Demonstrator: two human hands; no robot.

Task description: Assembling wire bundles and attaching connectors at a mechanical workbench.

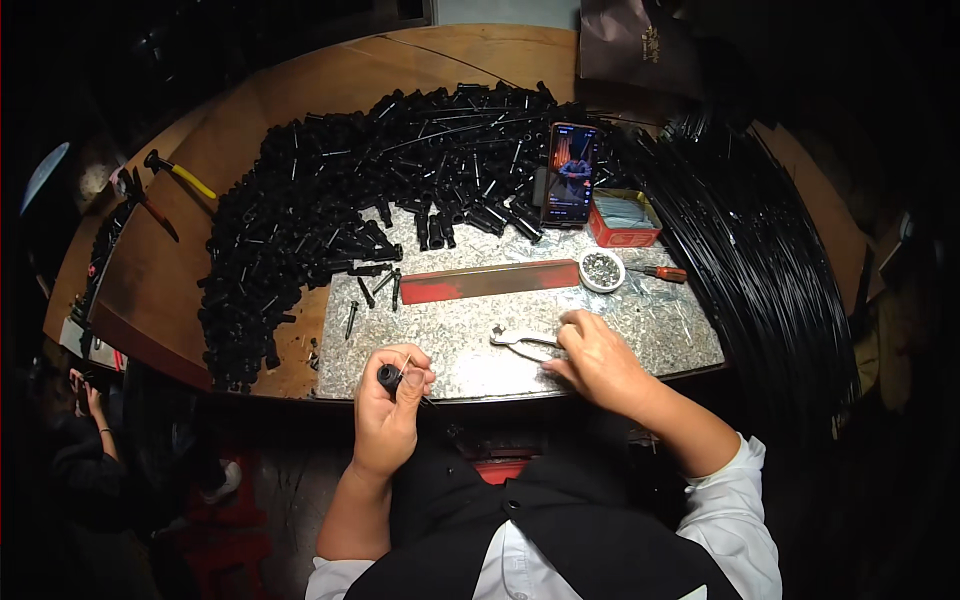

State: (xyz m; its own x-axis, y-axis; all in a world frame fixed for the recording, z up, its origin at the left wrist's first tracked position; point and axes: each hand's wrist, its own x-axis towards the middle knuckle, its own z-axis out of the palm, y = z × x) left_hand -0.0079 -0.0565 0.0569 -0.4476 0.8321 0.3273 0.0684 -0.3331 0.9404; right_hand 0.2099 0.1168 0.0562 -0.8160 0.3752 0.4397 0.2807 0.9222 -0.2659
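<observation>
My left hand (392, 408) is closed around a black plastic tube piece (389, 376), its round end pointing up. A thin pale pin or wire (404, 364) shows between the fingers. My right hand (602, 362) curls around the handle ends of metal pliers (520, 340), thumb on the near side and fingers on the far side. The pliers' jaws point left, over the speckled stone slab (470, 370). Beyond them lies a long red and dark bar (490, 282). A few loose black pins (352, 320) rest on the slab to the left.
A large heap of black tube pieces (300, 200) covers the back and left. A phone (571, 175) stands beside a red box (625, 220). Near it are a white cup of small metal parts (601, 271) and a screwdriver (668, 273). Long black rods (750, 230) fill the right. A yellow-handled hammer (180, 172) lies far left.
</observation>
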